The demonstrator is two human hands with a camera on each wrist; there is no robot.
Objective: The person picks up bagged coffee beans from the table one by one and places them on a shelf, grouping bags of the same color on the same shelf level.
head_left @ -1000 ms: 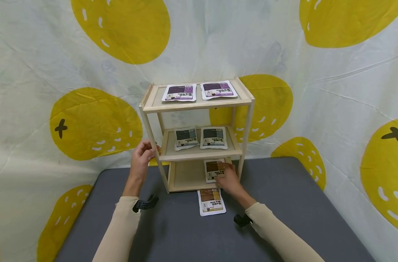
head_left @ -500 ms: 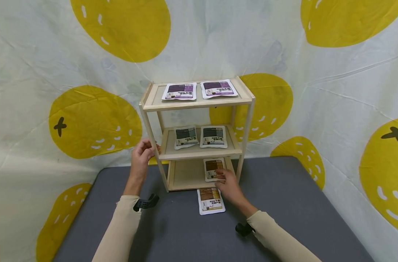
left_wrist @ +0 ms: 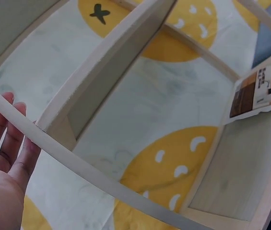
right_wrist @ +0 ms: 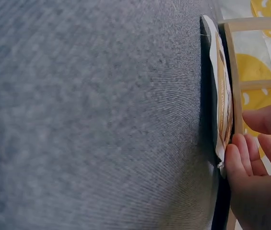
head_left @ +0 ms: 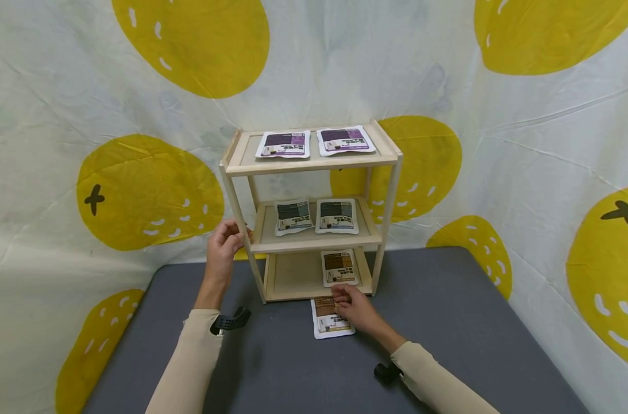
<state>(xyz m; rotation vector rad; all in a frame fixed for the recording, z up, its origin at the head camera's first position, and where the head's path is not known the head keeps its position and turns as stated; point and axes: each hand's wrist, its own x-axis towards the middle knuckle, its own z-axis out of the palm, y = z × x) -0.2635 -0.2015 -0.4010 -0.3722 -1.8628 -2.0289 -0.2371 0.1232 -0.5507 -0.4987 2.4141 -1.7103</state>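
A three-tier wooden shelf point(head_left: 308, 164) stands at the back of a grey table point(head_left: 448, 322). My left hand point(head_left: 226, 241) rests against its front left post point(left_wrist: 68, 160), fingers point(left_wrist: 5, 139) straight behind the post. My right hand point(head_left: 352, 307) lies on a brown pouch point(head_left: 328, 322) flat on the table just in front of the shelf. Its thumb and curled fingers point(right_wrist: 250, 148) close on the pouch's point(right_wrist: 221, 96) edge. A second brown pouch point(head_left: 339, 267) lies on the right side of the bottom tier and shows in the left wrist view as a brown pouch point(left_wrist: 253, 96).
Two purple pouches point(head_left: 284, 145) point(head_left: 343, 141) lie on the top tier and two dark pouches point(head_left: 293, 217) point(head_left: 336, 216) on the middle tier. A white cloth with yellow shapes point(head_left: 148, 195) hangs behind and beside the table. The bottom tier's left half point(head_left: 293, 276) is bare.
My right hand has let go of the brown pouch on the bottom tier, drawn back out of the shelf and come down on the brown pouch on the table. The left hand stayed at the post.
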